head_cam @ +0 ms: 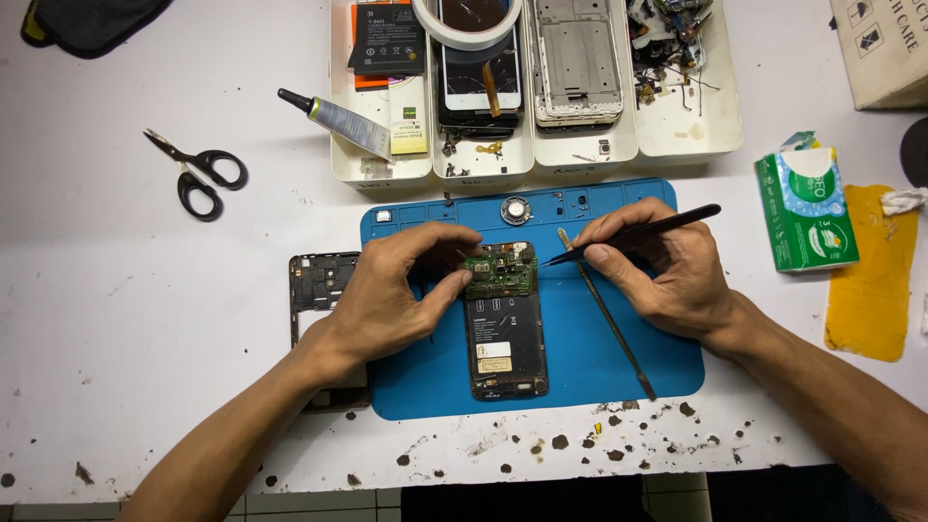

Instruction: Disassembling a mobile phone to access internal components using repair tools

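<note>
- Opened phone (507, 333) lies back-up on blue mat (580, 367), mid-bench, w/ green board (501, 274) at its top end.
- Left hand (391, 295) rests on mat left of phone; thumb and fingers pinch the board's left edge, thumb tip touching its lower-left corner.
- Right hand (667, 266) holds black tweezers (633, 234), fingers pressed together round the shaft; tips point left, at or just beside the board's upper-right corner. Can't tell if tips actually touch.
- Thin metal pry tool (607, 317) lies diagonal on mat, under right hand, just right of phone.
- Black phone frame (324, 285) on bench left of mat, partly under left wrist.
- Small round metal part (515, 209) on mat's top edge, above board.
- White trays (677, 126) behind mat: batteries, phone w/ flex cable, bare frame, loose scraps. Tape roll (468, 27) sits atop middle tray.
- Glue tube (338, 121) leans on left tray; scissors (198, 171) well apart to the left.
- Green tissue pack (805, 208) right of mat, yellow cloth (875, 280) beside it.
- Bench's front edge chipped, dark spots.
</note>
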